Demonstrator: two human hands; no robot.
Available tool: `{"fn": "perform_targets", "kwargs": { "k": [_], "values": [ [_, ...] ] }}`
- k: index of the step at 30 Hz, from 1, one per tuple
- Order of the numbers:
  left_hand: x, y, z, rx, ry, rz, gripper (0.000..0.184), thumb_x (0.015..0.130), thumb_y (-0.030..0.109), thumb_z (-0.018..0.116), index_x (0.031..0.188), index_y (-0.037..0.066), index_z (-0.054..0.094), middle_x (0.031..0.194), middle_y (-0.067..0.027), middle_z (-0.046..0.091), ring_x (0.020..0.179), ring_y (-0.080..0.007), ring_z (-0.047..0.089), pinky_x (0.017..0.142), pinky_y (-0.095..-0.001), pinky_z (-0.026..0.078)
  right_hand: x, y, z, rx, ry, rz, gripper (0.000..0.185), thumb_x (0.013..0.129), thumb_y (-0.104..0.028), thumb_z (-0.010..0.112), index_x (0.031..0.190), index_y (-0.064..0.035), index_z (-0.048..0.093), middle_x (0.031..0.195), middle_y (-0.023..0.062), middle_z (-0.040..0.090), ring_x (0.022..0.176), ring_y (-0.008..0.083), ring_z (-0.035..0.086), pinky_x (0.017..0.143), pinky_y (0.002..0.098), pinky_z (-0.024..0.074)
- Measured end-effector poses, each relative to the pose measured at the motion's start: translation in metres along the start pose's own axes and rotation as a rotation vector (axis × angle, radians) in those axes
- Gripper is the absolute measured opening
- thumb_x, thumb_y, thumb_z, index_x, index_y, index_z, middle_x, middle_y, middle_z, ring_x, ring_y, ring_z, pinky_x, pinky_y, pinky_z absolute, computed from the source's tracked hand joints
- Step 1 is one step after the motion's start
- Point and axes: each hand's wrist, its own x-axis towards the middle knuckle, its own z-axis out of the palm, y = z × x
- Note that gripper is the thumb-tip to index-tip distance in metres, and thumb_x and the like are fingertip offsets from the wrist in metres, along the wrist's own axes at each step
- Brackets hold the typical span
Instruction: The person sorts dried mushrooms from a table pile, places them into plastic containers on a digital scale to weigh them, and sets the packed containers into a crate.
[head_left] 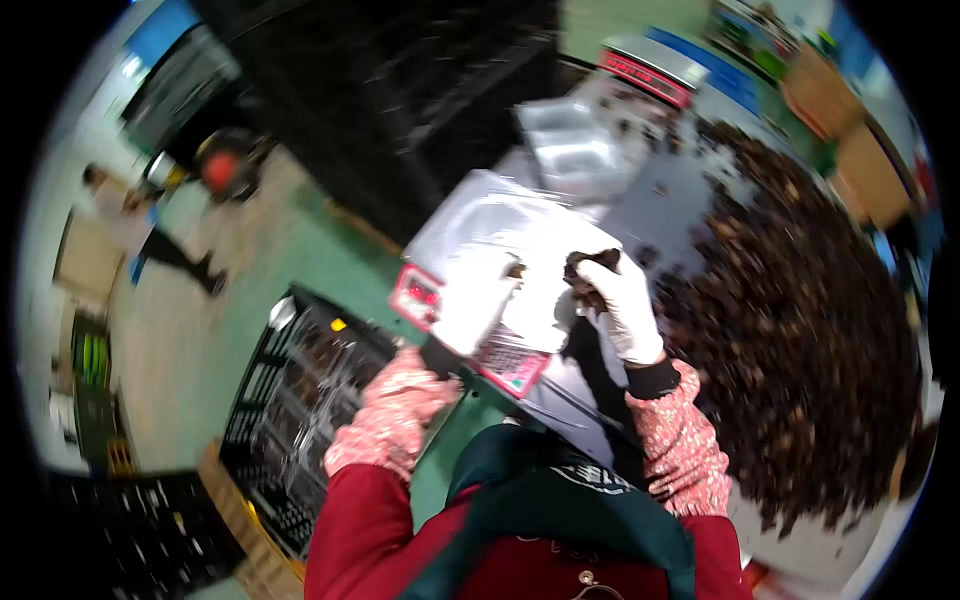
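Note:
Both my hands wear white gloves. My right hand (625, 305) is closed round a clump of dark brown pieces (590, 272) above the brightly lit middle of the work surface. My left hand (478, 298) is over a scale with a red-edged display (418, 295); glare and blur hide its fingers, and a small brown bit shows by its tip. Clear plastic trays (480, 215) lie just beyond my left hand. To the right of my right hand spreads a large heap of dark brown pieces (790, 330) on the table.
A black crate (265, 400) with clear plastic boxes stands at lower left. Tall black stacked crates (400, 90) rise ahead. A second scale (650, 72) and more clear trays (575, 145) are at the back. Another person (140, 225) is at far left, beyond the green floor.

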Motion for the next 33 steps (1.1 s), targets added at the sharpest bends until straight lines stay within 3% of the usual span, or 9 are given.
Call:
{"fn": "perform_targets", "kwargs": {
  "k": [3,6,8,11,12,13,15,19,33],
  "values": [
    [0.002,0.025,-0.029,0.042,-0.095,-0.115,0.058,0.075,0.024,0.075,0.127,0.005,0.057,0.118,-0.0155,0.061,0.103,-0.0336,0.060,0.092,-0.0435,0.049,0.027,0.005,0.042,-0.289,-0.082,0.081,0.022,0.089,-0.017,0.069,0.101,-0.0008,0.061,0.078,0.0038,0.063,0.064,0.0099,0.058,0.058,0.0257,0.0481],
    [-0.021,-0.016,-0.068,-0.360,-0.083,-0.250,0.052,0.082,0.023,0.072,0.130,0.007,0.057,0.120,-0.0134,0.061,0.109,-0.0314,0.060,0.095,-0.0410,0.048,0.030,0.051,0.045,-1.223,-0.073,-0.561,0.050,0.078,-0.024,0.080,0.118,-0.0007,0.061,0.120,0.0163,0.059,0.115,0.0297,0.056,0.098,0.0408,0.0447],
    [-0.042,-0.037,-0.092,-0.333,0.088,-0.137,0.025,0.094,0.016,0.060,0.116,0.008,0.067,0.112,-0.0112,0.066,0.101,-0.0301,0.063,0.089,-0.0377,0.052,0.013,0.038,0.057,-1.416,-0.091,-0.490,0.076,0.073,-0.028,0.083,0.136,-0.0030,0.050,0.133,0.0183,0.051,0.123,0.0360,0.049,0.105,0.0428,0.0388],
    [-0.093,-0.109,-0.117,-0.747,0.702,-0.679,0.017,0.091,-0.001,0.053,0.103,0.002,0.065,0.093,-0.0053,0.067,0.076,-0.0088,0.060,0.067,-0.0222,0.051,0.013,0.041,0.057,-1.464,-0.108,-0.499,0.087,0.071,-0.029,0.084,0.143,-0.0045,0.042,0.143,0.0193,0.045,0.130,0.0387,0.044,0.107,0.0435,0.0385],
    [-0.155,-0.184,-0.128,-0.738,0.847,-1.194,0.019,0.091,-0.001,0.051,0.103,0.004,0.065,0.092,-0.0050,0.066,0.075,-0.0095,0.060,0.066,-0.0224,0.051,0.014,0.038,0.054,-1.482,-0.103,-0.472,0.086,0.072,-0.026,0.084,0.144,-0.0043,0.041,0.146,0.0204,0.043,0.135,0.0392,0.040,0.109,0.0445,0.0377],
    [-0.204,-0.249,-0.100,-0.475,1.067,-1.031,0.020,0.092,0.005,0.053,0.107,0.005,0.066,0.094,-0.0086,0.066,0.074,-0.0192,0.063,0.065,-0.0320,0.053,0.011,0.032,0.062,-1.476,-0.091,-0.440,0.082,0.074,-0.023,0.082,0.143,-0.0038,0.043,0.147,0.0206,0.042,0.136,0.0392,0.039,0.110,0.0453,0.0369],
    [-0.247,-0.295,-0.111,0.729,0.732,-1.121,0.024,0.092,0.012,0.056,0.113,0.007,0.066,0.096,-0.0126,0.065,0.075,-0.0327,0.063,0.070,-0.0450,0.053,0.007,0.028,0.057,-1.535,-0.079,-0.414,0.074,0.077,-0.022,0.080,0.140,-0.0035,0.046,0.147,0.0203,0.041,0.135,0.0384,0.040,0.110,0.0443,0.0375],
    [-0.251,-0.334,-0.137,0.265,0.460,-1.710,0.051,0.087,0.053,0.055,0.099,0.008,0.075,0.108,-0.0231,0.069,0.110,-0.0357,0.065,0.092,-0.0427,0.050,0.011,0.026,0.047,-1.597,-0.094,-0.495,0.056,0.082,-0.017,0.075,0.132,-0.0014,0.054,0.145,0.0202,0.044,0.131,0.0388,0.044,0.109,0.0441,0.0380],
    [-0.257,-0.353,-0.125,-0.103,0.815,-1.504,0.034,0.086,0.040,0.066,0.096,0.009,0.076,0.081,-0.0027,0.073,0.075,-0.0136,0.066,0.074,-0.0314,0.050,0.005,0.035,0.036,-1.404,0.032,-0.507,0.042,0.088,-0.008,0.068,0.129,-0.0028,0.058,0.139,0.0175,0.050,0.127,0.0348,0.048,0.107,0.0413,0.0390]
  ]
}}
